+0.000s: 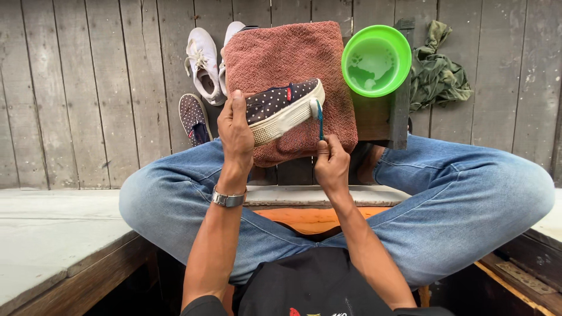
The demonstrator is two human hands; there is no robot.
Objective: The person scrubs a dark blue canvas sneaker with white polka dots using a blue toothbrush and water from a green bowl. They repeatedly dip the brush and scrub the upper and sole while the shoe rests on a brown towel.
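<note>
The left hand [236, 131] grips a polka-dot slip-on shoe [282, 108] over the reddish-brown towel [287, 55], its long axis running from that hand up to the right. The right hand [331, 164] pinches a blue toothbrush [319, 120] upright against the toe sole.

I see no package, sign or screen anywhere in front of me. The one label is a small red tag [288, 93] sewn on the side of the dotted shoe [281, 105], near the middle of the frame, slightly above centre. It is a narrow upright strip, too small to make out further.
</note>
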